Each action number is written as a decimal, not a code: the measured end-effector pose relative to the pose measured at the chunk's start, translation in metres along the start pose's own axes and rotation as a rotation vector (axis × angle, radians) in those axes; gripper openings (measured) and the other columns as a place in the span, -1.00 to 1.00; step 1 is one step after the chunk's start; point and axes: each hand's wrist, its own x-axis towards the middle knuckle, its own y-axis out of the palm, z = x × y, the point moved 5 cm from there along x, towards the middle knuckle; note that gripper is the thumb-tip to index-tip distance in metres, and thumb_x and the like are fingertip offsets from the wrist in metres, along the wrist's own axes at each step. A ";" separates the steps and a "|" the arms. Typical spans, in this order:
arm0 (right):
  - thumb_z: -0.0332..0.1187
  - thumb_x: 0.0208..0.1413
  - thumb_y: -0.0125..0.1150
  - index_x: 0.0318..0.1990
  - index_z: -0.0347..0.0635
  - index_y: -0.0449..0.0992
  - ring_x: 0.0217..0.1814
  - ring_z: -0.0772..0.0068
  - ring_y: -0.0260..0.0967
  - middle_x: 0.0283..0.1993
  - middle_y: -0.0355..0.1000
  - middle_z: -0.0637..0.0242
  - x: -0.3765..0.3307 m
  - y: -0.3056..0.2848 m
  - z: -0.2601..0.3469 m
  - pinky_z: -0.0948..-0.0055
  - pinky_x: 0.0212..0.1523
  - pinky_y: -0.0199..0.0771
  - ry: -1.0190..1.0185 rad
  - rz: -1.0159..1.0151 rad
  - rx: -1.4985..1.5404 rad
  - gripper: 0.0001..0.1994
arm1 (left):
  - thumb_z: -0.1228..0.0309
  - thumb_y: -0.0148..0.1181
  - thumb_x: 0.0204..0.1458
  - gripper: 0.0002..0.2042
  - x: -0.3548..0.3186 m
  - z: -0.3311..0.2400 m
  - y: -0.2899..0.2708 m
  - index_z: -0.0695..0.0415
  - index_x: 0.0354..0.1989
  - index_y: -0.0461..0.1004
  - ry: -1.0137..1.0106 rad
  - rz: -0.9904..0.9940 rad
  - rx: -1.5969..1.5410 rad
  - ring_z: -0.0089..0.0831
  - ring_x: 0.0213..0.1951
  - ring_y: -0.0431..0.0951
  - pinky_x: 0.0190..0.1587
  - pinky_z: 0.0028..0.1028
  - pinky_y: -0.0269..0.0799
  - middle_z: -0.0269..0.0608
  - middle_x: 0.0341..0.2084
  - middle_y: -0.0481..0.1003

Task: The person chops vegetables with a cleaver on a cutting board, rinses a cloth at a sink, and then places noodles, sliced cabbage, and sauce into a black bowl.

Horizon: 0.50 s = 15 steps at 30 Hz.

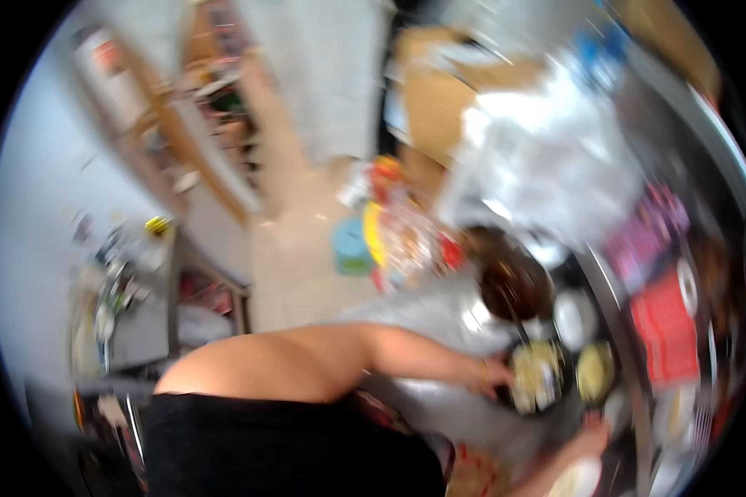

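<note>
The whole view is smeared by motion. My left arm reaches across to the right, and my left hand (495, 376) is at the near left rim of a dark round container of pale yellow, shredded-looking food (536, 374). Its fingers are too blurred to show whether they grip the rim. Lower right, my right hand (590, 434) is just below a pale yellow-green oval thing (594, 373); its fingers are blurred too. A white round dish or lid (575, 319) sits behind the food. At the lower edge, a pale oval thing (576, 478) overlaps my right forearm.
A dark brown round pot or bowl (515, 286) stands behind on the metal counter (439, 315). Clear plastic bags (547, 157) and cardboard (431, 99) pile up farther back. A red patterned cloth or packet (665, 331) lies right. A blue stool-like thing (352, 244) stands on the floor.
</note>
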 end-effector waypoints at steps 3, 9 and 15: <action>-0.37 0.14 -0.15 -0.24 -0.48 0.43 -0.35 0.17 0.44 -0.35 0.44 0.00 -0.029 -0.003 0.028 0.35 -0.26 0.55 -0.311 -0.073 -0.382 -0.70 | 0.40 0.31 -0.33 -0.09 -0.034 -0.020 -0.001 -0.11 0.25 -0.13 0.030 -0.167 -0.036 -0.06 0.13 0.17 -0.13 0.00 0.40 -0.10 0.17 0.09; -0.36 0.14 -0.13 -0.22 -0.47 0.43 -0.34 0.18 0.44 -0.34 0.44 0.01 -0.009 0.019 0.007 0.36 -0.25 0.55 -0.118 -0.094 -0.117 -0.70 | 0.36 0.32 -0.30 -0.10 -0.047 -0.024 0.005 -0.09 0.24 -0.14 0.001 -0.100 -0.009 -0.10 0.16 0.16 -0.03 -0.03 0.36 -0.10 0.16 0.10; -0.35 0.14 -0.12 -0.20 -0.46 0.44 -0.34 0.18 0.44 -0.34 0.44 0.01 0.003 0.013 -0.003 0.37 -0.25 0.55 -0.032 -0.142 -0.017 -0.70 | 0.45 0.32 -0.33 -0.07 -0.026 -0.014 -0.001 -0.10 0.26 -0.15 -0.008 -0.095 -0.081 -0.03 0.16 0.15 -0.12 0.01 0.40 -0.05 0.19 0.05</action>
